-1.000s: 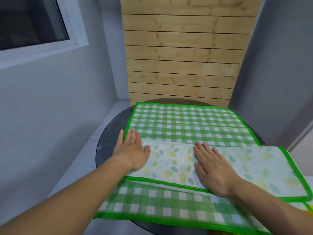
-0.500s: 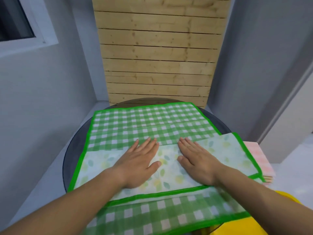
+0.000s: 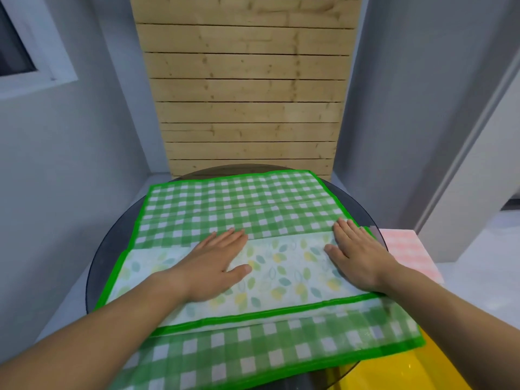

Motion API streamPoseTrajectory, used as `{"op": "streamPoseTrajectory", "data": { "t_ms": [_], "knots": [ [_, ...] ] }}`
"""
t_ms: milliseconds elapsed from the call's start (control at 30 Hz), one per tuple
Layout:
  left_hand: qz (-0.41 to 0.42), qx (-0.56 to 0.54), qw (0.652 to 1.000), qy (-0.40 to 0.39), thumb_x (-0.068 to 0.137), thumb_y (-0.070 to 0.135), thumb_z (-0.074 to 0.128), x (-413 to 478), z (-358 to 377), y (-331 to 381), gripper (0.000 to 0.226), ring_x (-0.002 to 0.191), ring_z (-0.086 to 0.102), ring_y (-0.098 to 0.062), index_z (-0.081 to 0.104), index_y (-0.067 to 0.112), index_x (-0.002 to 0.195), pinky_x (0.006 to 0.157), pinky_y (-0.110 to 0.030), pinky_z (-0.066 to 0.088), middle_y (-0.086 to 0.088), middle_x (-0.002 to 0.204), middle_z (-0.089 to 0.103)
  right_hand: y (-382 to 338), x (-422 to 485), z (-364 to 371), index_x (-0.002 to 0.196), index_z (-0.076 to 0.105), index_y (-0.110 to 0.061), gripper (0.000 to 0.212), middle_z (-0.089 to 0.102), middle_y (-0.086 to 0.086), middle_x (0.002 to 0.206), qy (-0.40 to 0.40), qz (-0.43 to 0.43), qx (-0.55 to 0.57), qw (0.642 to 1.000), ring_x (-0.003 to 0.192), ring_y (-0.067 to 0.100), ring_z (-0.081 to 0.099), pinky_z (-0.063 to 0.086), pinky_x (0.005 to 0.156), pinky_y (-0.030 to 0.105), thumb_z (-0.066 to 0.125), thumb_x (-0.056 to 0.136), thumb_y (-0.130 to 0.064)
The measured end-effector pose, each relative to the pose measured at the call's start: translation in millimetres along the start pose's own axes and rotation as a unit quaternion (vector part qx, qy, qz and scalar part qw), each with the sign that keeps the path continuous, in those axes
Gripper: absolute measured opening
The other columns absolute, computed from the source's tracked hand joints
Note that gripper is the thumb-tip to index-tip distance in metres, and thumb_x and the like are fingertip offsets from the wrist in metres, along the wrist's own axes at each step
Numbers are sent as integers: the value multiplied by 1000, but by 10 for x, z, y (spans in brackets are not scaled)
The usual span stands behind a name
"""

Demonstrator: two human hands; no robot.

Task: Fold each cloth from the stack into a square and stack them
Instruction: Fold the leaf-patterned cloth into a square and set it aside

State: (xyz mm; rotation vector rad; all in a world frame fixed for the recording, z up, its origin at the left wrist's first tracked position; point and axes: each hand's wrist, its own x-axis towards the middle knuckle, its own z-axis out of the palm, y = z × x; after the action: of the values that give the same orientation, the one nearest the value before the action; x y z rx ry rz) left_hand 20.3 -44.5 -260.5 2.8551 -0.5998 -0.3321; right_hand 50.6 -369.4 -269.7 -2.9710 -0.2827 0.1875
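On the round dark tabletop (image 3: pixel 109 257), left grip (image 3: pixel 213 266) and right grip (image 3: pixel 357 257) press flat-fingered on the green checked cloth (image 3: pixel 239 204); its overhanging near edge could drag the fold askew.

1. This looks like a corner of a home: I am at a small round table (image 3: pixel 115 243) of dark glass, set close to the walls.
2. Plain grey walls (image 3: pixel 84 164) stand on both sides, with a white-framed window (image 3: pixel 31 57) high on my left.
3. Behind the table's far edge rises a panel of pale wooden slats (image 3: pixel 244 108) (bare pine, it seems).
4. Household cloths lie here: a green checked cloth (image 3: pixel 239 209) across the table and folded pink cloths (image 3: pixel 405 249) just beyond its right edge.
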Motion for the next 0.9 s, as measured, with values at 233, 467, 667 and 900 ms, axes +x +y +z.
{"op": "streamPoseTrajectory", "data": {
  "t_ms": [233,467,667,900],
  "knots": [
    [-85,-32,995,43,93,35,64,193,-375,31,35,110,57,-14,61,27,126,97,-35,50,6,122,57,-480,-229,-235,157,14,-16,65,5,-6,164,72,-62,136,986,150,6,-2,-2,115,19,31,103,-46],
    [-93,-125,988,5,86,23,71,267,-597,106,7,75,59,-11,64,21,85,68,-29,50,6,88,63,-754,-458,-193,139,43,-21,43,16,-2,163,75,-149,139,976,150,5,6,5,114,14,36,102,-43],
    [-144,-366,918,48,89,18,75,129,-911,38,8,66,69,-17,72,11,92,68,-30,57,-6,82,76,-777,-511,-282,147,40,-30,55,12,-17,161,168,-160,157,960,147,-5,2,3,115,12,39,96,-52],
    [-285,-539,787,94,93,4,68,152,-286,89,30,96,71,-33,63,-7,120,86,-44,60,-17,107,73,-881,-512,-125,132,58,-28,38,43,-11,151,37,-202,188,960,133,-14,23,9,100,-5,46,99,-44]
  ]
}}
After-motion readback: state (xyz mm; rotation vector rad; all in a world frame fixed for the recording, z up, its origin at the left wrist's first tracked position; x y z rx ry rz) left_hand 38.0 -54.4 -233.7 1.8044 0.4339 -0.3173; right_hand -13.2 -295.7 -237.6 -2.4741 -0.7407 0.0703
